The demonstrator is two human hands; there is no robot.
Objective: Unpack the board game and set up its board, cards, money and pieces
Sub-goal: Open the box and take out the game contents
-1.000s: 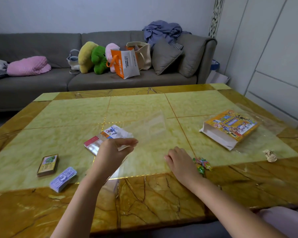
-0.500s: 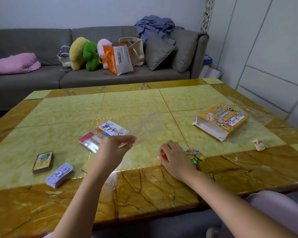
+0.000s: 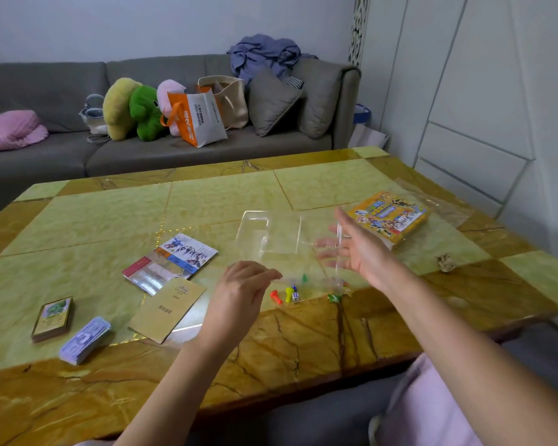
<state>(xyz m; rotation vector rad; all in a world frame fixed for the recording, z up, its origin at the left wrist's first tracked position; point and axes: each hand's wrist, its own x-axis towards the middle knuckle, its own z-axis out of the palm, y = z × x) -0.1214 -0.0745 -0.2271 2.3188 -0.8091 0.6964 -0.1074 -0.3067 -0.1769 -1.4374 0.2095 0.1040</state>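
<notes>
**The clear tray is up and the little pieces are out**

You have lifted the clear tray [image 3: 271,233] off the table [image 3: 110,220]. A moment ago it lay flat under your hands. Now it hangs in the middle of the picture.

Your left hand [image 3: 239,294] pinches its near edge with curled fingers. Your right hand [image 3: 358,252] was curled on the table. Now it is wide open, fingers straight, at the tray's right side, and I cannot tell if it touches.

Just below the tray, the pawns [image 3: 275,297] and a white die [image 3: 295,296] lie loose. A tan booklet [image 3: 168,309] now shows whole at lower middle. I think the pieces are unpacked, but the board still needs opening.

The tray is thin, shiny and see-through, with shaped dips. The pawns are small, hard and bright.

The folded board [image 3: 174,260] lies flat in shiny wrap, left of middle. The cards [image 3: 53,318] and money [image 3: 85,339] are neat stacks at lower left. The cardboard box [image 3: 388,218] sits at the right.
</notes>
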